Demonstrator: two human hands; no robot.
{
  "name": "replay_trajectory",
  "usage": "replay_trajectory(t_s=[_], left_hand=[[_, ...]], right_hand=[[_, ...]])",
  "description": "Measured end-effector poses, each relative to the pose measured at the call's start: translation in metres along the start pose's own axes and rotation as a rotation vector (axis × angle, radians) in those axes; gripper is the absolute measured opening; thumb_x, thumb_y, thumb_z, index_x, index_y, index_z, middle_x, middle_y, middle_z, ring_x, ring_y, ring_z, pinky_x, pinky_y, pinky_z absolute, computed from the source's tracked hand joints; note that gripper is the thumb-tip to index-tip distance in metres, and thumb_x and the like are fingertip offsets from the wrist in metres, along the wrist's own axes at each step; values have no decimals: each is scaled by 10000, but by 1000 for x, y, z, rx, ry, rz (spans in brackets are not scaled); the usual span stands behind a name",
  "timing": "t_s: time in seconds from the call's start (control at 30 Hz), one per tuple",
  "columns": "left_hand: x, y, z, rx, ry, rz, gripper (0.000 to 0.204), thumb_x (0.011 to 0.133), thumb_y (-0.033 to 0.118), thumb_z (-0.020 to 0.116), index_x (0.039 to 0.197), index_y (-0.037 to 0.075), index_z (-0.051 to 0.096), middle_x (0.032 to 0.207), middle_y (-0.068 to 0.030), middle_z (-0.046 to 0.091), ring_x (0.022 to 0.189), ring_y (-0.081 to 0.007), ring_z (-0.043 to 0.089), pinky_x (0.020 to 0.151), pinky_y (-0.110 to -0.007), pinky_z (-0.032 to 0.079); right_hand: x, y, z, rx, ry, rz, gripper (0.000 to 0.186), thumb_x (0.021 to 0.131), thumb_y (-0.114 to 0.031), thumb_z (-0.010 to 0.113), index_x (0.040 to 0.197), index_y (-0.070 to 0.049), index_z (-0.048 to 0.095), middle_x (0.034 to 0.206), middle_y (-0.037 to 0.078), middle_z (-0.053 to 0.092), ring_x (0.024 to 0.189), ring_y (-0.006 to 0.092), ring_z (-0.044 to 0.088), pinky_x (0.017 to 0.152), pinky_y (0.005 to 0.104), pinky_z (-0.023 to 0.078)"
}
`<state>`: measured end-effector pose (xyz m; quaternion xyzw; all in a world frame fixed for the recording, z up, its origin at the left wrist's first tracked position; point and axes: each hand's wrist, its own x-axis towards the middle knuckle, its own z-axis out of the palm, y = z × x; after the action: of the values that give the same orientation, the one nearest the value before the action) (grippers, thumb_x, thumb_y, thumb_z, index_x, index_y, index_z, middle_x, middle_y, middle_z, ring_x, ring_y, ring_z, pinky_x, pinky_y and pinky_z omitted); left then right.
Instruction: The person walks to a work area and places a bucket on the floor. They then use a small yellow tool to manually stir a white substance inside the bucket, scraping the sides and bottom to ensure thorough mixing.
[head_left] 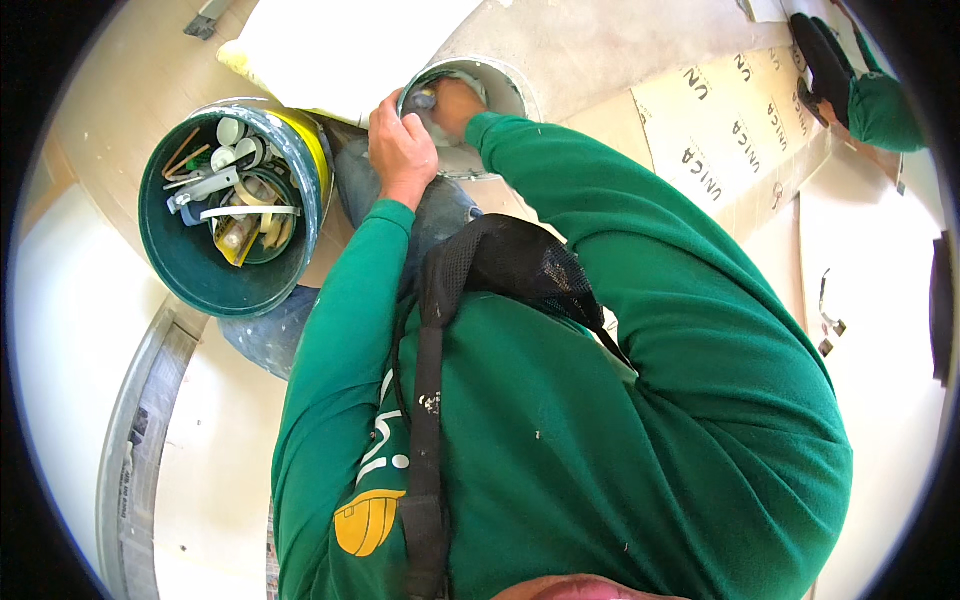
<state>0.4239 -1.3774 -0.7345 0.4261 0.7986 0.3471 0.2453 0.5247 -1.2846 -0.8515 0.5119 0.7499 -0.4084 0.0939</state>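
A pale, plaster-smeared bucket [508,88] stands at the top middle. My left hand [402,150] grips its near left rim, fingers closed over the edge. Inside it reaches my right hand [458,106], with its fingers partly hidden by the wall. Next to those fingers shows a rounded grey-blue end of some object [424,98]; the rest of it is hidden, and its kind is unclear. Against the bucket's left side lies a large white sheet or sack [345,45], very bright in the light.
To the left, a dark green bucket [160,225] holds assorted tools, lids and a roll of tape. Printed cardboard sheeting [722,120] covers part of the floor. Another person's shoe [822,62] and green sleeve are at the upper right. A long metal profile [125,440] lies lower left.
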Motion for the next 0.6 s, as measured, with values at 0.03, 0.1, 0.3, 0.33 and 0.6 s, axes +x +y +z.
replay_trajectory(t_s=[0.03, 0.1, 0.3, 0.33, 0.6], left_hand=[[1, 0, 1, -9, 2, -4, 375, 895, 160, 442, 1214, 22, 585, 1131, -220, 620, 1070, -398, 584, 949, -488, 460], [2, 6, 3, -8, 5, -8, 390, 894, 154, 436, 1221, 2, 586, 1136, -241, 618, 1066, -412, 586, 953, -487, 456], [1, -2, 4, -20, 16, -6, 403, 894, 152, 431, 1233, -5, 583, 1141, -245, 618, 1074, -415, 587, 959, -484, 454], [0, -2, 2, -30, 21, -7, 403, 894, 152, 432, 1234, -5, 582, 1142, -244, 618, 1075, -415, 587, 960, -483, 453], [2, -2, 7, -31, 18, -2, 404, 894, 147, 439, 1242, 2, 582, 1150, -241, 618, 1080, -407, 588, 963, -478, 454]], right_hand=[[-1, -3, -5, -9, 106, 58, 297, 796, -199, 681, 1044, -40, 723, 1134, 233, 668, 1007, 391, 667, 895, 461, 537], [-1, -2, 3, -23, 218, 38, 285, 798, -203, 677, 1031, -46, 728, 1101, 230, 685, 980, 387, 678, 881, 464, 542], [-16, -8, 0, -65, 133, 14, 300, 789, -192, 681, 1015, 2, 710, 1071, 212, 695, 1000, 389, 674, 890, 458, 543], [-18, -13, -6, -60, 194, 91, 311, 788, -197, 680, 1018, 11, 708, 1065, 211, 695, 1006, 387, 673, 892, 458, 542], [1, 10, 1, -131, 13, -116, 314, 812, -212, 652, 1042, -9, 722, 1163, 239, 656, 993, 391, 677, 900, 468, 538]])
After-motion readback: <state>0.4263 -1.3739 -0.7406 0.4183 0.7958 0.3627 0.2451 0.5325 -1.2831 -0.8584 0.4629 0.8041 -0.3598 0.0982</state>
